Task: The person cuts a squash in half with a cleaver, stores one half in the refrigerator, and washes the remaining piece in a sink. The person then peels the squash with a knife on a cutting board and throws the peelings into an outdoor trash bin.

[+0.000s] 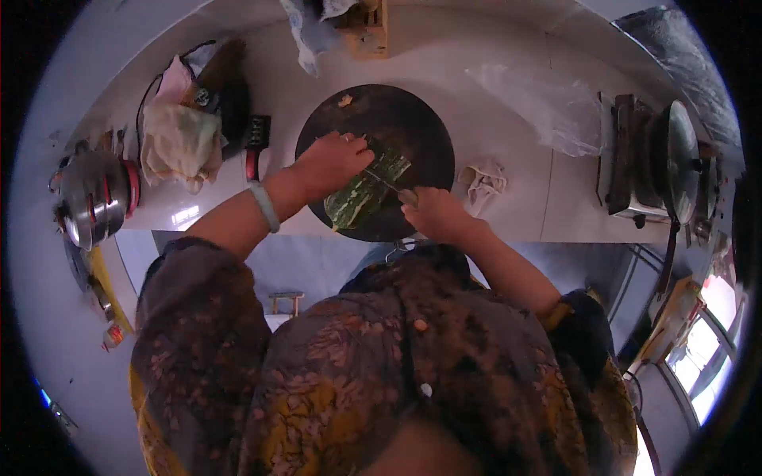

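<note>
A green, pale-streaked squash (354,203) lies on the round dark cutting board (429,143). Across it runs the blade of a knife (384,182), with squash on both sides of the metal. My right hand (438,214) is closed round the knife's handle at the board's right edge. My left hand (332,165) has its fingers curled down on the squash, close to the far end of the blade. Whether those fingers also touch the blade is hidden. A small orange-brown scrap (345,101) sits near the board's back edge.
Right of the board lies a crumpled cloth (482,182), with a clear plastic bag (548,107) behind it. A stove with a lidded pan (675,163) stands far right. On the left are a draped cloth (181,143), a black-and-red tool (255,147) and a steel pot (94,194).
</note>
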Tool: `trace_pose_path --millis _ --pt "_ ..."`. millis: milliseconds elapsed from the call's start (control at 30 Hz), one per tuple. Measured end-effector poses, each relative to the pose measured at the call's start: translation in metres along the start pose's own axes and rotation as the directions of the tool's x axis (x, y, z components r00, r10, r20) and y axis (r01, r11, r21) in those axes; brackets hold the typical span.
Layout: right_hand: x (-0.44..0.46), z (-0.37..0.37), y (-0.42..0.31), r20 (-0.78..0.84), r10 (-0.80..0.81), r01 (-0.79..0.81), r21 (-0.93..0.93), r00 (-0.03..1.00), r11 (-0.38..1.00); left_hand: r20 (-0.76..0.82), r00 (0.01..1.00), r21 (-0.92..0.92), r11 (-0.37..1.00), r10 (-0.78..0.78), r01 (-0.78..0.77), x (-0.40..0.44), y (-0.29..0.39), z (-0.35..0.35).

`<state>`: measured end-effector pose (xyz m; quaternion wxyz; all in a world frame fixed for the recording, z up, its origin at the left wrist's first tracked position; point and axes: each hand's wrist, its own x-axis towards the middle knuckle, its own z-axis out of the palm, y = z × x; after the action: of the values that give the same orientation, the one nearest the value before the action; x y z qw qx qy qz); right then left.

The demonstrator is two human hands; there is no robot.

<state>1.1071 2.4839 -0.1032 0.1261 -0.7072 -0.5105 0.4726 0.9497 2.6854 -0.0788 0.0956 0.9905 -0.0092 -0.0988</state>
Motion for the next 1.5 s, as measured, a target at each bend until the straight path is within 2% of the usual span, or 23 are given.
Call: trace_pose_path --millis 67,167,233,333,433,533,633,733,833,867,933,967,1067,1167,1267,1367,1500 --pt "0.004 0.007 0.011 -0.004 0.025 -0.025 0.029 1.0 0.999 0.156 0.987 -0.038 0.998 -0.042 0.048 0.008 -0.003 0.012" --pt "0.009 0.016 0.017 0.004 -0.033 0.033 0.069 0.999 0.997 -0.09 0.995 -0.125 0.992 -0.045 0.033 0.001 0.006 0.01" --pt "0.009 0.026 0.024 -0.008 -0.083 0.083 0.053 0.997 0.995 -0.017 0.999 -0.097 0.994 -0.05 0.048 0.002 0.004 0.009" --pt "0.011 0.012 0.011 0.109 0.015 -0.024 0.086 0.994 0.996 0.054 0.997 -0.019 0.998 -0.06 0.061 0.004 0.001 0.006" --pt "0.011 0.019 0.015 0.038 0.01 -0.015 0.122 0.999 0.992 0.1 0.993 0.002 0.998 -0.056 0.056 0.001 0.007 0.011" --pt "0.018 0.048 0.042 0.032 -0.009 0.007 0.067 0.999 0.998 0.132 0.989 0.02 0.998 -0.066 0.064 0.004 0.006 0.015" --pt "0.035 0.063 0.06 0.097 -0.079 0.089 -0.101 0.992 0.991 0.158 0.983 0.059 0.995 -0.092 0.083 0.009 0.008 0.012" --pt "0.021 0.036 0.031 0.104 0.086 -0.091 0.048 0.991 0.995 0.199 0.973 0.089 0.991 -0.115 0.099 0.011 0.015 0.006" --pt "0.027 0.047 0.04 0.089 0.032 -0.039 0.071 0.995 0.997 0.154 0.969 0.122 0.977 -0.193 0.175 0.009 0.027 -0.007" --pt "0.024 0.046 0.037 0.003 0.018 -0.018 0.088 1.0 0.996 0.116 0.965 0.132 0.967 -0.235 0.219 0.007 0.031 -0.01" --pt "0.007 0.044 0.03 -0.156 0.003 0.016 0.123 0.988 0.992 -0.072 0.91 0.043 0.91 -0.409 0.412 -0.008 0.051 0.005" --pt "0.003 0.04 0.025 -0.173 -0.013 0.038 0.14 0.985 0.989 -0.156 0.857 -0.02 0.869 -0.491 0.495 -0.018 0.064 0.018" --pt "0.0 0.035 0.01 -0.201 -0.04 0.077 0.179 0.979 0.981 -0.029 0.556 -0.34 0.532 -0.83 0.776 -0.038 0.114 0.052" --pt "0.003 0.034 -0.005 -0.161 -0.042 0.066 0.148 0.986 0.987 -0.025 0.406 -0.522 0.359 -0.913 0.774 -0.043 0.123 0.079" --pt "-0.003 0.024 -0.023 -0.117 -0.021 0.03 0.077 0.993 0.997 -0.011 0.467 -0.513 0.406 -0.884 0.757 -0.045 0.102 0.078" --pt "-0.004 0.018 -0.034 -0.089 0.019 -0.016 0.034 0.996 0.999 0.073 0.55 -0.424 0.473 -0.832 0.772 -0.042 0.095 0.062" --pt "-0.01 0.014 -0.037 -0.072 0.032 -0.031 0.024 0.997 0.999 0.132 0.578 -0.418 0.484 -0.805 0.769 -0.042 0.093 0.06"
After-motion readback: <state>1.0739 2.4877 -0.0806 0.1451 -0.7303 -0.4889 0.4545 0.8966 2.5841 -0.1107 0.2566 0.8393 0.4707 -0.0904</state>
